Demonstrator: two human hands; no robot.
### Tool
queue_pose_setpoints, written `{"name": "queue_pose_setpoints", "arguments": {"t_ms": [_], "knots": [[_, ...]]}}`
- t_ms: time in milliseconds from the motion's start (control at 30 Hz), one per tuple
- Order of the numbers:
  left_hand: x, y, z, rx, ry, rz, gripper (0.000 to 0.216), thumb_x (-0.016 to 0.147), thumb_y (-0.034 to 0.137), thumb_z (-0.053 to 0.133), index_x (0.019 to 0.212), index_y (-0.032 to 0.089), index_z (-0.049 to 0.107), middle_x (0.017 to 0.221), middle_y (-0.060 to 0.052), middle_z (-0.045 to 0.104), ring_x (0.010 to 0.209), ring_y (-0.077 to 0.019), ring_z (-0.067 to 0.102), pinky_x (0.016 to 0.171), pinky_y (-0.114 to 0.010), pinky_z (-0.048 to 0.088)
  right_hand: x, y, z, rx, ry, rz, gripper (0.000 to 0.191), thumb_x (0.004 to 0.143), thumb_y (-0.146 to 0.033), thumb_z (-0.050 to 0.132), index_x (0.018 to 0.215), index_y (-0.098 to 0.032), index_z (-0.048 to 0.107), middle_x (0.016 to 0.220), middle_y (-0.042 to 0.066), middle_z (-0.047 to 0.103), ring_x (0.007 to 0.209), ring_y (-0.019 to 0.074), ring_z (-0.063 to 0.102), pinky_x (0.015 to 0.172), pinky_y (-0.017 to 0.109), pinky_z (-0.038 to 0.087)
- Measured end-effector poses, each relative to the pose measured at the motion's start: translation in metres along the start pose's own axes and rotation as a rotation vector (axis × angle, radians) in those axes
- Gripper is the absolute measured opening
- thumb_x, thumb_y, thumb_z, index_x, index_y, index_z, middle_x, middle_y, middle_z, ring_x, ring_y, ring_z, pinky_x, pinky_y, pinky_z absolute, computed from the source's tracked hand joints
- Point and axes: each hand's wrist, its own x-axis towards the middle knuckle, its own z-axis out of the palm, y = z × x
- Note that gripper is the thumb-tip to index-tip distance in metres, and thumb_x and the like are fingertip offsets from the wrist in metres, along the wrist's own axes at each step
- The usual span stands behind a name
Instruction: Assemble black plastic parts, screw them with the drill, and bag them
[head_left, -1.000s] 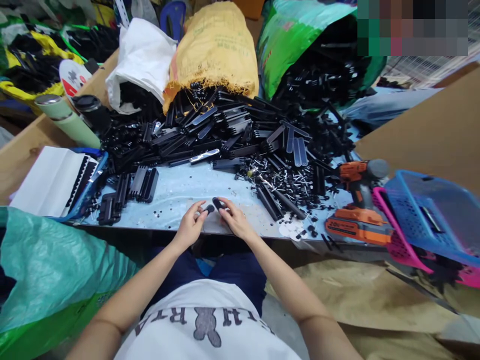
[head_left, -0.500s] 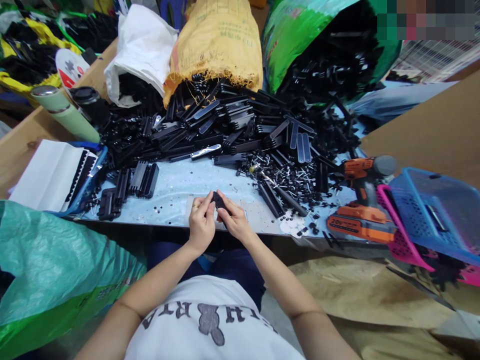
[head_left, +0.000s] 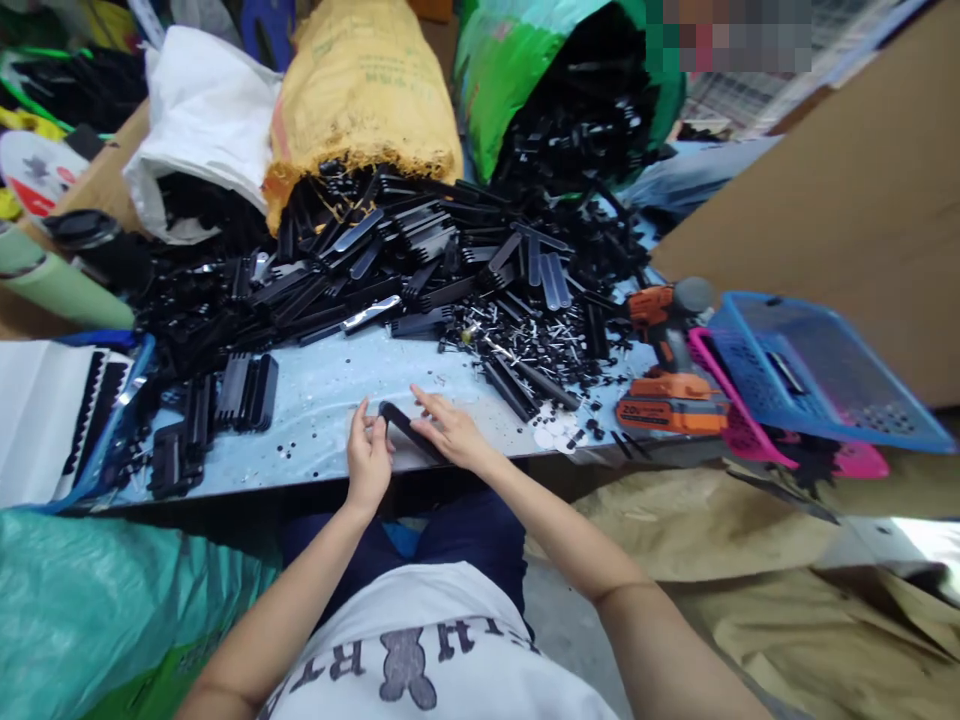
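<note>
A long, narrow black plastic piece (head_left: 407, 430) with a rounded end lies slantwise between my hands, just above the bench's front edge. My left hand (head_left: 369, 457) is closed at its upper left end, thumb and curled fingers against it. Over its middle and lower right part reaches my right hand (head_left: 457, 432), fingers stretched and apart, the thumb across the piece. The lower end is partly hidden by the right hand. Stacked black toothed pieces (head_left: 247, 390) stand to the left of my hands. Loose screws and small black parts (head_left: 544, 350) are spread to the right.
A large heap of black parts (head_left: 360, 260) covers the back, before a yellow sack (head_left: 367, 90), a white sack (head_left: 206, 120) and a green sack (head_left: 517, 70). An orange cordless drill (head_left: 667, 360) stands at right beside a blue basket (head_left: 825, 370). A green bottle (head_left: 64, 275) is at left.
The view has shifted right. Both hands held a dark piece close together at the fingertips; now they are further apart, the piece shows lengthwise, and the right fingers have spread.
</note>
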Motion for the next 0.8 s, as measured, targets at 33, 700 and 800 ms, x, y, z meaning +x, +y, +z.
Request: {"name": "queue_pose_setpoints", "arguments": {"t_ms": [33, 700, 800], "knots": [[0.000, -0.002, 0.000, 0.092, -0.004, 0.022, 0.049, 0.092, 0.032, 0.040, 0.138, 0.017, 0.034, 0.104, -0.012, 0.057, 0.088, -0.0204, 0.061, 0.078, -0.038, 0.052, 0.003, 0.010, -0.016, -0.062, 0.051, 0.023, 0.050, 0.092, -0.046, 0.042, 0.136, -0.024, 0.046, 0.115, 0.009, 0.059, 0.101, 0.0215, 0.057, 0.089, 0.038, 0.047], [0.029, 0.001, -0.012, 0.931, -0.490, 0.596, 0.036, 0.088, 0.015, 0.044, 0.122, 0.013, 0.056, 0.095, -0.012, 0.065, 0.087, -0.0252, 0.059, 0.074, -0.037, 0.044, 0.122, 0.145, -0.226, -0.591, 0.451, 0.908, 0.075, 0.083, -0.066, 0.041, 0.133, -0.011, 0.043, 0.123, 0.023, 0.053, 0.115, 0.0357, 0.046, 0.093, 0.049, 0.035], [0.024, -0.009, -0.013, 0.805, -0.402, 0.636, 0.035, 0.089, 0.024, 0.049, 0.121, 0.014, 0.057, 0.100, -0.012, 0.065, 0.093, -0.0247, 0.059, 0.084, -0.039, 0.044, 0.139, 0.143, -0.217, -0.598, 0.411, 0.935, 0.087, 0.074, -0.072, 0.050, 0.132, -0.007, 0.043, 0.125, 0.025, 0.050, 0.118, 0.0386, 0.042, 0.095, 0.051, 0.031]]}}
